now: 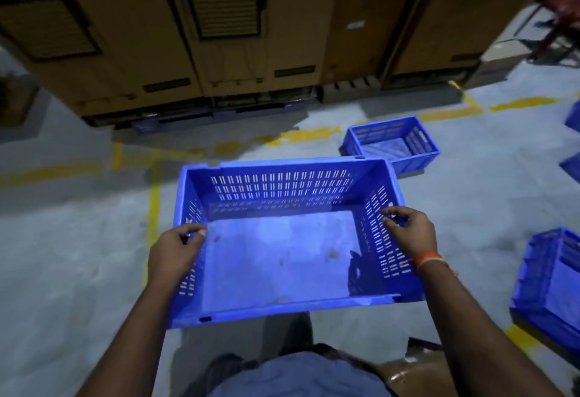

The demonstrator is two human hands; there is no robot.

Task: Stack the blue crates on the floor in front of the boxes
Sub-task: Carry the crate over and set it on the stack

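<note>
We hold a large blue perforated plastic crate [282, 252] in front of us, above the grey concrete floor [78, 255]. Our left hand [175, 252] is clamped on its left side wall, fingers curled over the rim, and our right hand [411, 233] grips the right side wall the same way, with an orange thread band [428, 261] at the wrist. The crate is open side up and empty, its slotted far wall towards the tall brown cardboard boxes [219, 36] that stand on pallets ahead.

A second, smaller-looking blue slotted crate [392, 142] sits on the floor beyond the held crate's far right corner, near the worn yellow painted line [301, 136] that runs in front of the boxes. Another blue plastic crate [552, 287] lies on the floor at the right edge, well apart from our right arm. Further blue shapes at the far right edge are too cut off to tell.
</note>
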